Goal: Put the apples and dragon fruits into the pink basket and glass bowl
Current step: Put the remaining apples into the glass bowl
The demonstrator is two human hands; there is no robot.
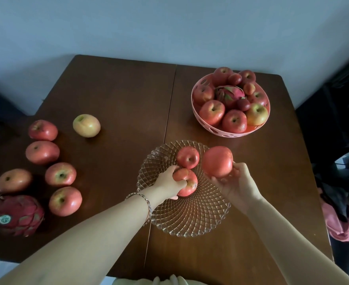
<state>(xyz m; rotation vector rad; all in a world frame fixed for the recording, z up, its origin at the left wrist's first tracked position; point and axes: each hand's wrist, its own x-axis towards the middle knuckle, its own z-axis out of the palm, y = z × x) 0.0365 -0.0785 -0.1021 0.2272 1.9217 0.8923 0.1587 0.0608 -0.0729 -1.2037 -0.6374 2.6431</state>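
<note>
The glass bowl (192,221) stands near the table's front centre with one red apple (188,157) lying in it. My left hand (168,183) grips a second red apple (189,185) inside the bowl. My right hand (234,185) holds a third apple (217,161) over the bowl's right rim. The pink basket (227,131) at the back right is full of apples around a dragon fruit (230,95). On the table's left lie several loose apples, among them a yellowish one (86,125), and a dark red dragon fruit (17,214).
The brown wooden table (118,95) has a seam down its middle. A wall runs behind it. Dark items and pink cloth (344,225) are piled beyond the right edge.
</note>
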